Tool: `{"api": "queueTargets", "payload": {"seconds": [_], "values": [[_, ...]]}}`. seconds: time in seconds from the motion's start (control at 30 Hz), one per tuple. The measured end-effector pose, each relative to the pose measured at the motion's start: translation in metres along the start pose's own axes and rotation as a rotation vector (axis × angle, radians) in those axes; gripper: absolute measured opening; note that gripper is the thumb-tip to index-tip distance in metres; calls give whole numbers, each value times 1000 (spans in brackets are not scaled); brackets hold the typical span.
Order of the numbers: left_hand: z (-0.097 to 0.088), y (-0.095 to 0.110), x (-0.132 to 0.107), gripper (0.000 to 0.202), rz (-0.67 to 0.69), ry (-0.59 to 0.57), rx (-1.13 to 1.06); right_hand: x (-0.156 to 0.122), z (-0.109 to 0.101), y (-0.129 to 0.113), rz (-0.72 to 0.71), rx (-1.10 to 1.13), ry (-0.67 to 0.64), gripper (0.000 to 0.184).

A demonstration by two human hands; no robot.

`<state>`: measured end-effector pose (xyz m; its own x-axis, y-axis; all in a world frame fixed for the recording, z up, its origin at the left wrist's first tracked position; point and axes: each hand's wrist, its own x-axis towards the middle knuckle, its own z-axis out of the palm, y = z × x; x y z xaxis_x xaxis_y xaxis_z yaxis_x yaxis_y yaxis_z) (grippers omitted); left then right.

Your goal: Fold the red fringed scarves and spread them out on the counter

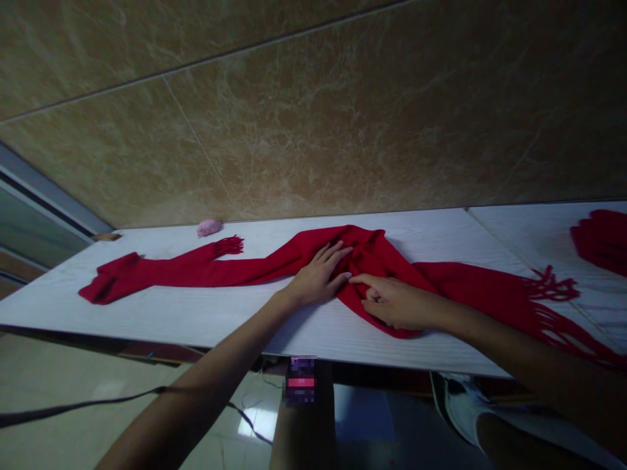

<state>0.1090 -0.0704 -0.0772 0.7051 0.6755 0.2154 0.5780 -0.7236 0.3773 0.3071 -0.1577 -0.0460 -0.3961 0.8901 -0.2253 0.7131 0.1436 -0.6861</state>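
A long red scarf (196,273) with fringed ends lies across the white wood-grain tabletop (186,307), bent into a loop near the middle. My left hand (318,274) rests flat on the loop's left part, its fingers stretched and spread over the cloth. Close beside it, my right hand (399,302) is over the loop's front part. Its index finger reaches toward my left thumb, while the other fingers are curled in; whether cloth is inside them is hidden. One fringed end (553,287) trails to the right, and the left part is folded back on itself.
A second red cloth (600,240) lies at the right edge. Near the tiled wall (313,130) sits a small pink object (209,227), and a brown item (106,236) is at the far left corner. Below the front edge, a shoe (460,408) and a dark strap (73,410) show.
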Motion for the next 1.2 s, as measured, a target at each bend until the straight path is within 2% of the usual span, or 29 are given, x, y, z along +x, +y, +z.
{"api": "queueTargets", "payload": {"seconds": [0.1,0.17,0.27,0.37,0.5,0.63,0.8,0.87,0.93,1.0,1.03,1.13,1.2], "values": [[-8,-6,-2,73,-69,-106,17,0,-3,6,92,156,64,48],[-13,-8,-4,75,-131,-180,46,0,-7,13,154,247,137,51],[-18,-10,-4,73,-168,-256,98,0,-16,26,233,233,238,56],[-22,-8,-5,76,-159,-285,122,-1,-27,39,300,113,311,57],[-28,-6,-9,78,-153,-318,129,-5,-45,57,288,-233,446,60],[-33,-10,-16,76,-135,-344,143,-11,-58,77,305,-483,509,58],[-39,-13,-16,77,-143,-383,181,-17,-61,94,158,-685,609,55],[-40,-3,-14,73,-124,-335,236,-16,-60,95,140,-752,613,51],[-38,13,-12,54,-67,-214,296,-15,-57,92,121,-802,614,46],[-31,33,-10,39,6,-103,296,-13,-54,89,39,-828,619,40],[-26,42,-8,39,40,-76,272,-11,-52,87,-11,-828,620,38],[-6,60,0,46,104,-80,226,-8,-46,83,-122,-788,587,36],[5,63,5,36,107,-84,253,-7,-41,83,-155,-747,551,35]]}}
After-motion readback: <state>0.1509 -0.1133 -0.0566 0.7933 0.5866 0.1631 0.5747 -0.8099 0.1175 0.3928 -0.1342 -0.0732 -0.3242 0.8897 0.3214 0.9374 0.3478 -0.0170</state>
